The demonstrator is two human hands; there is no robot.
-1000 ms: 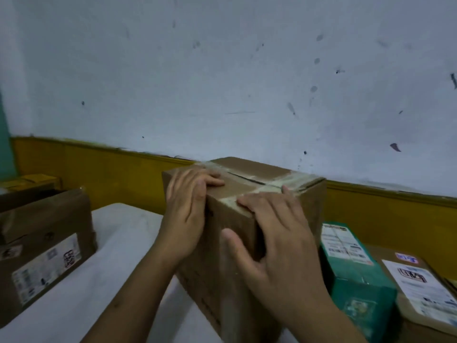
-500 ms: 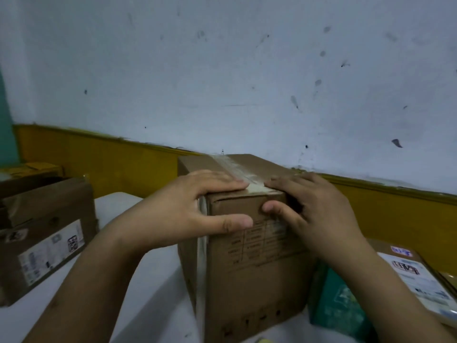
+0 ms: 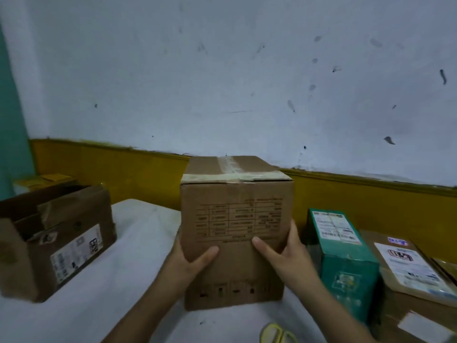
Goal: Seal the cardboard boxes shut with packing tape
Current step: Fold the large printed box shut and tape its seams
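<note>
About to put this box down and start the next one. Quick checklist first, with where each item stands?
1. Grip: left hand and right hand grip the taped box by its lower sides, thumbs on the front: ok.
2. Top seam: tape runs along the centre seam and across the front edge: ok.
3. Tape flat: front strip looks wrinkled: cannot tell.
4. Bottom seam: hidden: cannot tell.
5. Next box: open box on the left is unsealed: not ok.
6. Tape roll: none in view: cannot tell.
</note>
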